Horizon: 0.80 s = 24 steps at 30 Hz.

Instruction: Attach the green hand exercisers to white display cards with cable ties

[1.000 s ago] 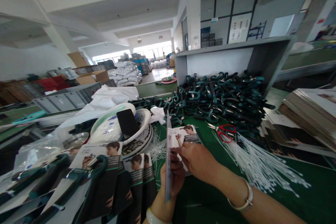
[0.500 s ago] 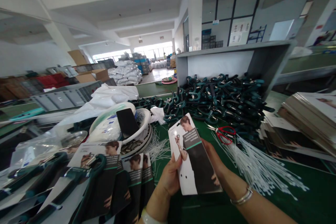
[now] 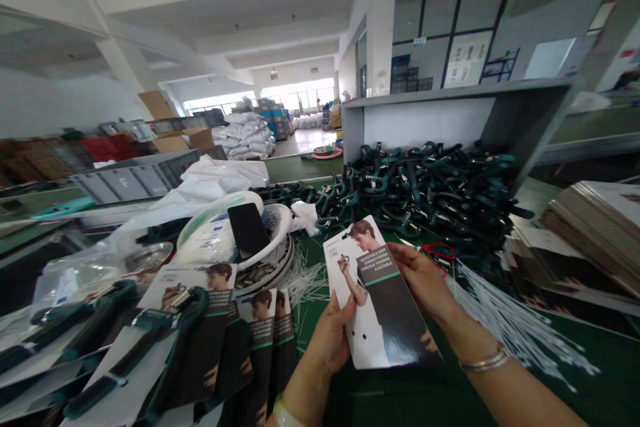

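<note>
A printed packaging card [image 3: 385, 300] for an adjustable grip strengthener is held up in front of me, tilted slightly, its printed face toward me. My left hand [image 3: 336, 333] pinches its left edge, thumb on the front. At the upper right edge, my right hand [image 3: 425, 277] grips the card, its fingers partly behind it. No grip strengthener is on this card. White cable ties [image 3: 520, 327] fan out to the right, with red-handled scissors [image 3: 440, 252] beside them, partly hidden by my right hand. Dark green grip strengtheners [image 3: 430, 180] lie heaped behind.
Left are cards with grip strengtheners [image 3: 135, 347] tied on. Behind them, a phone [image 3: 249, 230] lies over a white basin [image 3: 283, 223]. Stacked cards [image 3: 595, 233] stand at right. A grey bin [image 3: 530, 127] lies tipped toward me behind the heap.
My right hand has moved up along the card's edge, showing more of its fingers. The card has shifted slightly right, and the whole view has moved a little.
</note>
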Each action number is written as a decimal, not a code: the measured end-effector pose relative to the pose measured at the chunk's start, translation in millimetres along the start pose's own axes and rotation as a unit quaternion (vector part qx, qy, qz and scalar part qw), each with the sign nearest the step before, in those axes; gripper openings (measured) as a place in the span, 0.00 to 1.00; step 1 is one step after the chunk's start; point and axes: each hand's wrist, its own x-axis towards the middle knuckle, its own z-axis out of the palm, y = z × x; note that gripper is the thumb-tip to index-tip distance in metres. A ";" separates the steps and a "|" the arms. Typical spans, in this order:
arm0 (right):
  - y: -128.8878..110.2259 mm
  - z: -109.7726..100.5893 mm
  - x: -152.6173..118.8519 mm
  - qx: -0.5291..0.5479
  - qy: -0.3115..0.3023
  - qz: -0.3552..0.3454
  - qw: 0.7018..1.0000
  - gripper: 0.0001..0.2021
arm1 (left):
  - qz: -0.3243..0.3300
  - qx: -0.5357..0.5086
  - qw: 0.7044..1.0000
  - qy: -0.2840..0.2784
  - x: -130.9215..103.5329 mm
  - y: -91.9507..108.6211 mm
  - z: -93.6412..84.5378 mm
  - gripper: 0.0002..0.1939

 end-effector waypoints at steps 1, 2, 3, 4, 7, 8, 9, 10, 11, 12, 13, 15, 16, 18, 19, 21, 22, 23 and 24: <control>-4.7 -3.8 -0.6 -0.059 0.047 -0.056 0.996 0.21 | 0.001 0.003 1.000 0.003 0.1 0.5 0.4 0.36; -11.3 -5.8 -2.7 -0.140 0.070 -0.118 0.981 0.19 | 0.001 0.010 1.000 0.004 0.2 0.7 0.8 0.36; -18.9 -5.7 -6.2 -0.237 0.061 -0.178 0.953 0.18 | -0.001 0.019 1.000 0.004 0.2 0.6 1.0 0.36; -26.5 -3.4 -10.5 -0.342 0.018 -0.228 0.911 0.16 | -0.003 0.030 1.000 0.004 0.3 0.2 1.0 0.36; -40.5 11.6 -21.2 -0.569 -0.090 -0.265 0.773 0.10 | -0.002 0.062 0.998 0.012 -0.2 -0.6 0.2 0.35; -40.6 16.9 -22.7 -0.607 -0.107 -0.256 0.745 0.08 | -0.001 0.069 0.997 0.016 -0.5 -0.4 -0.3 0.36; -38.5 21.4 -23.1 -0.630 -0.122 -0.245 0.727 0.08 | -0.001 0.076 0.997 0.017 -0.8 0.0 -0.9 0.37; -35.0 24.7 -22.6 -0.641 -0.134 -0.237 0.717 0.09 | -0.002 0.082 0.996 0.018 -1.0 0.5 -1.5 0.37; -30.5 26.7 -21.5 -0.646 -0.144 -0.231 0.713 0.09 | -0.004 0.088 0.996 0.019 -1.2 1.0 -2.1 0.38; -25.9 27.5 -20.2 -0.647 -0.151 -0.226 0.713 0.10 | -0.009 0.092 0.996 0.020 -1.3 1.3 -2.7 0.38; -21.6 27.3 -18.9 -0.646 -0.156 -0.222 0.713 0.10 | -0.015 0.096 0.995 0.020 -1.2 1.4 -3.2 0.38; -15.7 25.2 -16.9 -0.643 -0.166 -0.218 0.715 0.10 | -0.024 0.100 0.994 0.026 -0.8 1.0 -3.5 0.38; -14.3 23.8 -16.5 -0.638 -0.168 -0.221 0.718 0.09 | -0.027 0.099 0.994 0.031 -0.6 0.8 -3.2 0.37; -13.6 22.2 -17.4 -0.617 -0.161 -0.250 0.729 0.08 | -0.026 0.094 0.994 0.047 -0.3 1.1 -1.6 0.37; -13.9 22.2 -18.6 -0.603 -0.152 -0.275 0.733 0.08 | -0.025 0.093 0.994 0.057 -0.2 2.0 -0.3 0.36; -14.3 23.3 -21.7 -0.576 -0.138 -0.339 0.732 0.08 | -0.023 0.094 0.993 0.072 0.0 5.5 2.4 0.36; -14.2 23.6 -23.1 -0.562 -0.138 -0.368 0.728 0.08 | -0.020 0.098 0.992 0.078 0.2 8.0 3.3 0.36; -13.8 22.6 -23.9 -0.546 -0.144 -0.390 0.727 0.08 | -0.016 0.101 0.991 0.083 0.7 11.1 3.5 0.36; -13.0 19.4 -23.9 -0.528 -0.151 -0.405 0.731 0.07 | -0.011 0.104 0.990 0.090 1.6 14.4 2.9 0.36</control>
